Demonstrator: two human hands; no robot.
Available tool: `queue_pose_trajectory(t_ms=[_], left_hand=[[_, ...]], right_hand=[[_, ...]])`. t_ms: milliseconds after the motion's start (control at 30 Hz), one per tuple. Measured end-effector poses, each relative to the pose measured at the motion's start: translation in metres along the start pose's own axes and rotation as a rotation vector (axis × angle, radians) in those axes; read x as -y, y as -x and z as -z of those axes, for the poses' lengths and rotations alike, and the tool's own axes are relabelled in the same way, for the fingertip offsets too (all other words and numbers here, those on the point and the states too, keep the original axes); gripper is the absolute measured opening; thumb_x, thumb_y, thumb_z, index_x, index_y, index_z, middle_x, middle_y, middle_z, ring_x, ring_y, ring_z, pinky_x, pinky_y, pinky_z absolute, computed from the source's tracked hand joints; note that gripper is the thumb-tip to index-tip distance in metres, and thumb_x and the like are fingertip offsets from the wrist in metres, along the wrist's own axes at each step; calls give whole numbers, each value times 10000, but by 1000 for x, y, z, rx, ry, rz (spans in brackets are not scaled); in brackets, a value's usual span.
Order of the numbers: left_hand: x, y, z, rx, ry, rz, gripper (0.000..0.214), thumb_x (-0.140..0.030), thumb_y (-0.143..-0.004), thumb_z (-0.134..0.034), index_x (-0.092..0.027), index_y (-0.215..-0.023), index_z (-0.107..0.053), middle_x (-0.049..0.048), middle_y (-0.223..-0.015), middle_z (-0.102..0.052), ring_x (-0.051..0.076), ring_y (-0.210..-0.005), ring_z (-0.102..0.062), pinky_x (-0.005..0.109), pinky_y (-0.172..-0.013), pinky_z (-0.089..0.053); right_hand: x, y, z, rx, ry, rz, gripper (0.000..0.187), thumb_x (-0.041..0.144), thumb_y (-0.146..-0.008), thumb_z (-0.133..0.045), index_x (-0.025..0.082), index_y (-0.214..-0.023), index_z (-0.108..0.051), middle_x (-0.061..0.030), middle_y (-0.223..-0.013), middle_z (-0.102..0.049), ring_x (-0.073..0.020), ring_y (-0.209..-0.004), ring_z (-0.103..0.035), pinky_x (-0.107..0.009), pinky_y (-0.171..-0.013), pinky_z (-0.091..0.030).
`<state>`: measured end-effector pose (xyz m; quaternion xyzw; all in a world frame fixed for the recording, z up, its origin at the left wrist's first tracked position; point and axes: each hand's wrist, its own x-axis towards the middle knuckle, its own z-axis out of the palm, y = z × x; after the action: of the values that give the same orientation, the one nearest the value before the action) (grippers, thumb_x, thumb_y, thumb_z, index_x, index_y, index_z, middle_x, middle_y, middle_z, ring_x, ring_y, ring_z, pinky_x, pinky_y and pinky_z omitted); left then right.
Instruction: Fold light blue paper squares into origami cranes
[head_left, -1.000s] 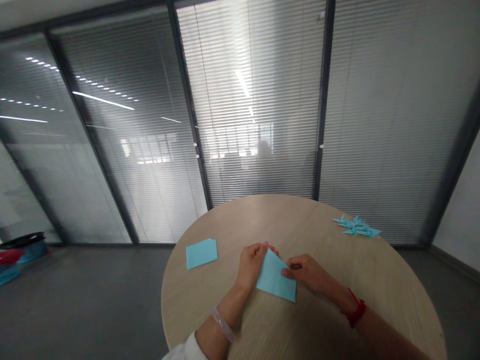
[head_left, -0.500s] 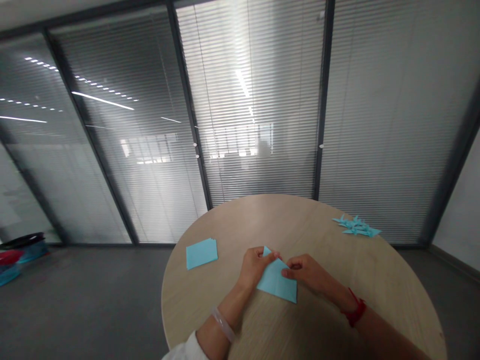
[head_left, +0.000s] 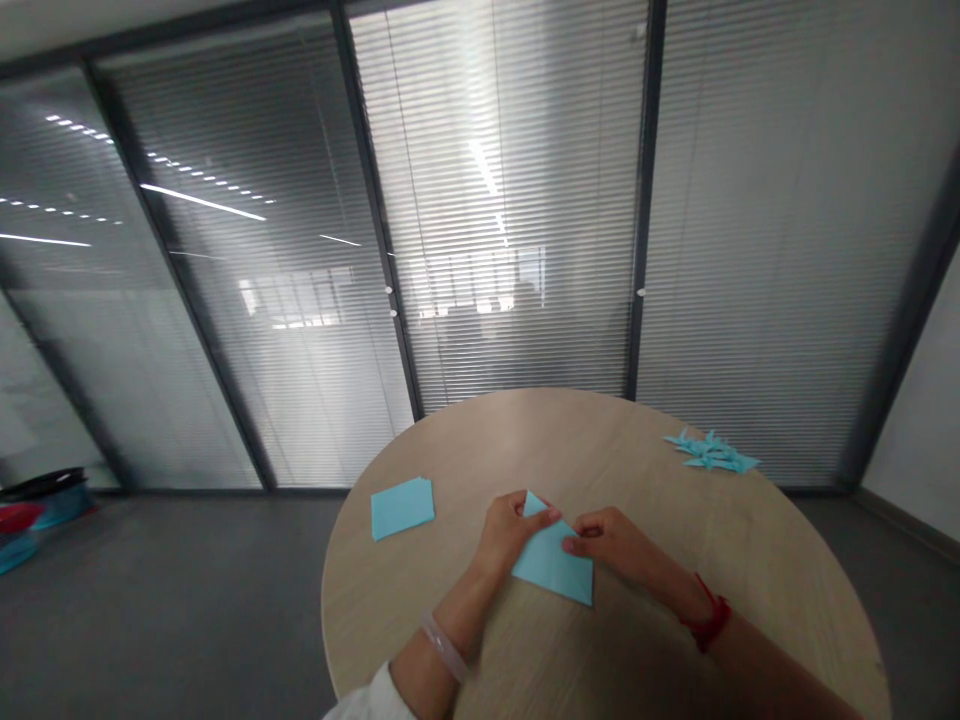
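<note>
A folded sheet of light blue paper (head_left: 556, 567) is held between my two hands, just above or on the near middle of the round table. My left hand (head_left: 511, 530) grips its upper left part, thumb lying across the front near the top corner. On the right edge, my right hand (head_left: 606, 541) pinches the paper between thumb and curled fingers. The top corner comes to a point, and the lower edge slants down to the right. Behind the paper, the fingertips are partly hidden.
A stack of blue paper sheets (head_left: 403, 508) lies on the table's left side. Several folded blue paper figures (head_left: 715, 452) are heaped near the right rim of the wooden table (head_left: 540, 430). Glass panels with blinds (head_left: 517, 345) stand behind. Blue and red containers (head_left: 49, 500) sit on the floor at left.
Both hands keep their hold on the paper with almost no movement. The whole view has shifted very slightly.
</note>
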<state>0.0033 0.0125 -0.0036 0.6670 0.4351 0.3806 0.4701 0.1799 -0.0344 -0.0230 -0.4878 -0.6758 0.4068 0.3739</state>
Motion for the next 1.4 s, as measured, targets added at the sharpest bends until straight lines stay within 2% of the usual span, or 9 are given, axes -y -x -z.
queue_pose_trajectory(t_ms=[100,367,633,767,933,1033,1200,1400], left_hand=[[-1,0,0,34,28,17,402,-488,-510,-749,-165,-553,-514,-51,-511,-457,85,-472,-390,218,-446,-277],[-4,3,1,29,9,-17,386,-436,-538,-744,-177,-517,-459,-67,-493,-418,71,-458,-345,212,-436,-253],[1,1,-1,46,-72,-53,291,-399,-560,-734,-147,-573,-587,-51,-524,-477,84,-479,-391,216,-459,-279],[1,2,-3,80,-9,-35,276,-387,-562,-734,-141,-632,-628,-37,-555,-529,93,-495,-434,215,-480,-323],[-1,3,-2,73,-9,-75,244,-353,-598,-718,-131,-680,-657,-17,-605,-580,108,-539,-485,219,-521,-367],[2,2,-1,88,-71,-93,211,-326,-616,-708,-136,-701,-674,-18,-619,-593,114,-569,-507,213,-535,-372],[7,0,1,138,-148,-107,224,-333,-627,-713,-141,-741,-693,-11,-647,-623,126,-595,-529,215,-548,-377],[4,2,-2,146,-70,-104,220,-322,-631,-716,-138,-749,-686,4,-647,-620,126,-591,-518,218,-546,-369]], right_hand=[[-1,0,1,-1,7,8,458,569,-709,-621,151,-553,-517,49,-533,-381,-87,-515,-324,-233,-491,-223],[0,0,-2,-2,-28,21,439,564,-734,-598,150,-604,-535,41,-561,-408,-97,-532,-365,-236,-507,-250],[-1,0,0,-2,107,76,459,554,-793,-510,170,-546,-456,51,-547,-321,-93,-525,-306,-240,-500,-212],[0,0,1,-20,178,114,471,528,-803,-507,173,-506,-420,53,-535,-289,-90,-516,-290,-243,-497,-196],[-1,-1,0,-49,220,112,454,520,-814,-490,171,-528,-440,47,-543,-314,-97,-528,-315,-240,-504,-213],[0,0,-1,-23,207,90,456,531,-827,-462,167,-554,-465,43,-554,-335,-101,-536,-332,-236,-503,-230],[5,3,-2,9,226,129,436,505,-832,-466,161,-564,-487,39,-562,-368,-106,-550,-350,-237,-516,-244],[5,2,-1,-31,267,128,406,448,-817,-493,169,-523,-472,39,-536,-365,-107,-535,-343,-240,-518,-239]])
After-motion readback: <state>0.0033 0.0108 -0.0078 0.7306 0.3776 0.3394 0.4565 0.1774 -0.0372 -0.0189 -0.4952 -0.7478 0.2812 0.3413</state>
